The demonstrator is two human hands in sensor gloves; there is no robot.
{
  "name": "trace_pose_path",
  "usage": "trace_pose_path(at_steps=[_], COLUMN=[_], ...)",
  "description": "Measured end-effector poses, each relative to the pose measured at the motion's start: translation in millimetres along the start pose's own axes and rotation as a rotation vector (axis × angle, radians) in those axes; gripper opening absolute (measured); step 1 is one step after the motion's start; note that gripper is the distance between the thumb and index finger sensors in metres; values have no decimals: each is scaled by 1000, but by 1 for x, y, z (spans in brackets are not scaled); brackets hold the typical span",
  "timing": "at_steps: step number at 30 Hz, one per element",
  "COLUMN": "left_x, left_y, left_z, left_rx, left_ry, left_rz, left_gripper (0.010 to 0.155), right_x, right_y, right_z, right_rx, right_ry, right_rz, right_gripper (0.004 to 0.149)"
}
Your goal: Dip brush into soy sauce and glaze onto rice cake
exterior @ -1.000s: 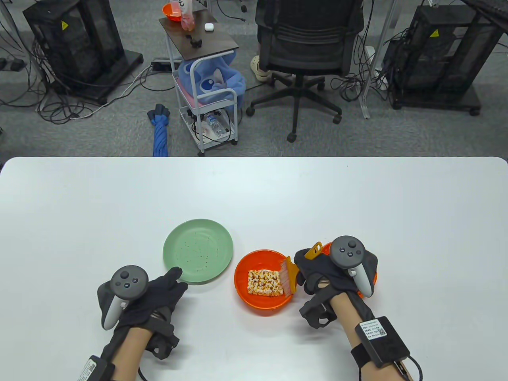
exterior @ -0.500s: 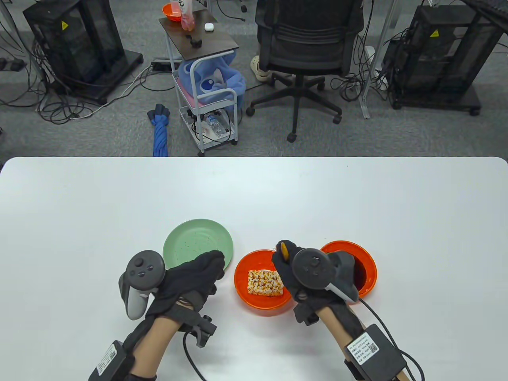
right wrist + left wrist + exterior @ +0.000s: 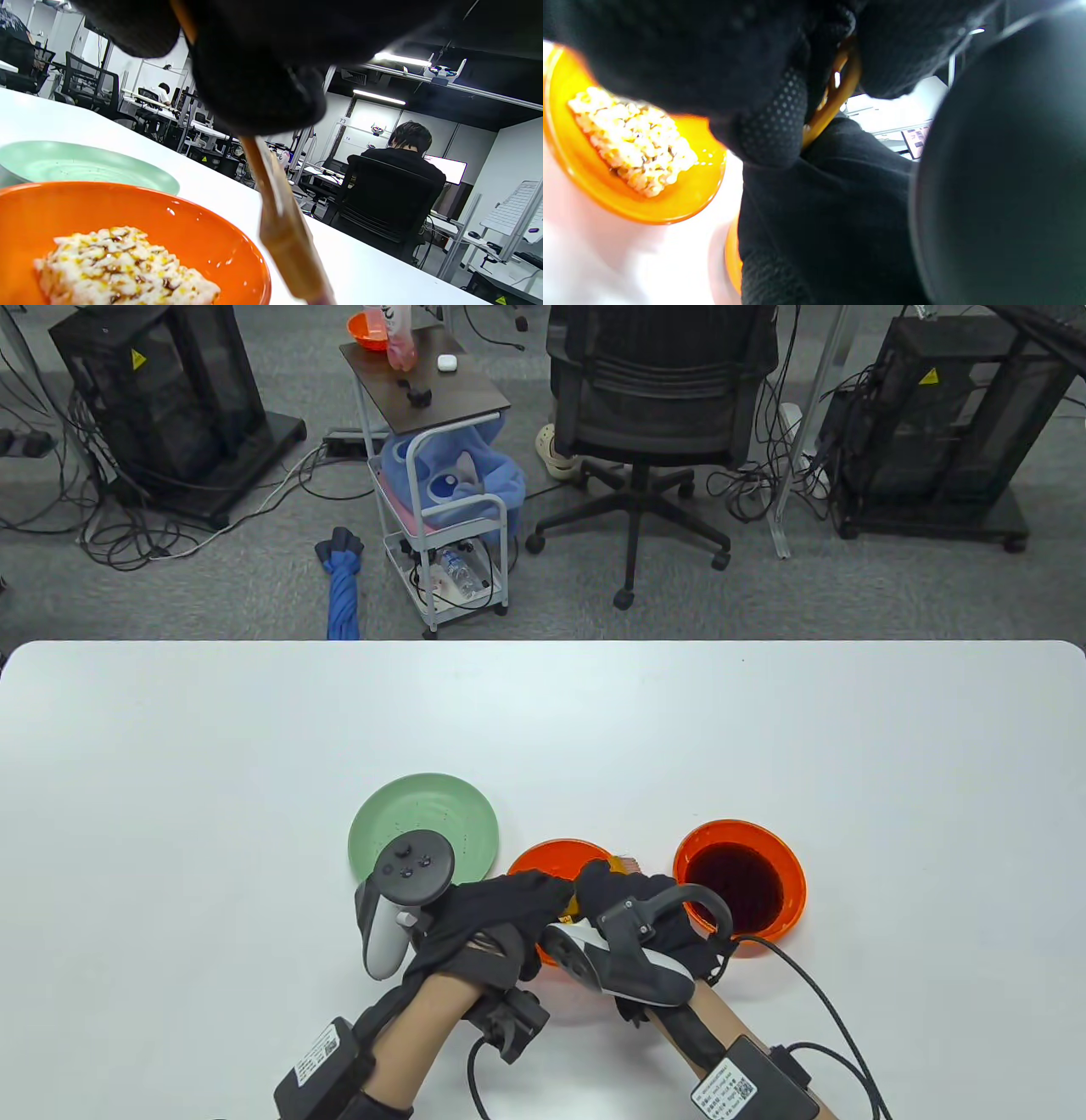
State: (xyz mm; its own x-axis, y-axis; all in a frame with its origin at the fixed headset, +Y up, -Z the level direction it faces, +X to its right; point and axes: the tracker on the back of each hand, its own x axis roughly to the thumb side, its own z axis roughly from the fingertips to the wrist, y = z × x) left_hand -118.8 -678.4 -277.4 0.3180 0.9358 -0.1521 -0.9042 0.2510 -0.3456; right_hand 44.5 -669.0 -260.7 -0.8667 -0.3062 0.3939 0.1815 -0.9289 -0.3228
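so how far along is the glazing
Partly done: the rice cake in its orange bowl already shows brown sauce streaks. In hand: the right hand holds the brush above that bowl's edge, and the left hand has come over and touches the handle. Left: any further coats. The bowl of soy sauce stands apart on the right, still holding dark sauce.
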Motion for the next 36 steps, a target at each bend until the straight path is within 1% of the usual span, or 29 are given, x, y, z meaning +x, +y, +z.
trace_pose_path(at_steps=[2, 4, 5, 7, 8, 11, 13, 14, 16, 19, 21, 24, 26, 27, 29, 32, 36], left_x=[0, 1, 1, 3, 3, 5, 2, -1, -10, -26, -42, -64, -84, -91, -107, -127, -150], left_y=[2, 7, 11, 19, 23, 45, 64, 76, 97, 126, 149, 170, 184, 189, 197, 204, 208], left_z=[-3, -6, -7, -10, -10, -8, -6, -4, 0, 4, 7, 8, 9, 9, 8, 6, 3], left_rx=[11, 21, 35, 46, 52, 127, 185, 221, 303, 355, 421, 478, 514, 531, 561, 560, 561], left_ry=[13, 37, 45, 41, 34, -6, -33, -53, -58, -37, -10, 30, 88, 125, 174, 228, 288], left_rz=[-18, -60, -71, -84, -86, -89, -74, -55, 5, 92, 133, 151, 176, 182, 182, 207, 219], left_gripper=[53, 50, 50, 49, 49, 48, 48, 48, 48, 48, 48, 48, 48, 47, 47, 47, 47], right_x=[-1, -2, -3, -5, -7, -25, -47, -61, -85, -110, -127, -142, -151, -154, -159, -164, -168], right_y=[0, -2, -5, -14, -19, -35, -38, -36, -27, -10, 6, 26, 42, 47, 57, 66, 72], right_z=[-1, -3, -3, -1, 1, 11, 20, 25, 35, 50, 61, 71, 77, 79, 82, 83, 83], right_rx=[15, 48, 87, 106, 94, -21, -97, -117, -119, -83, -79, -72, -63, -44, -7, 4, 25], right_ry=[3, 11, 21, 32, 26, 37, 81, 113, 172, 238, 285, 338, 377, 390, 495, 539, 552], right_rz=[-40, -126, -199, -279, -291, -349, -393, -416, -474, -513, -521, -583, -612, -605, -582, -555, -576], right_gripper=[50, 57, 61, 66, 66, 62, 61, 61, 61, 61, 61, 60, 60, 60, 60, 60, 60])
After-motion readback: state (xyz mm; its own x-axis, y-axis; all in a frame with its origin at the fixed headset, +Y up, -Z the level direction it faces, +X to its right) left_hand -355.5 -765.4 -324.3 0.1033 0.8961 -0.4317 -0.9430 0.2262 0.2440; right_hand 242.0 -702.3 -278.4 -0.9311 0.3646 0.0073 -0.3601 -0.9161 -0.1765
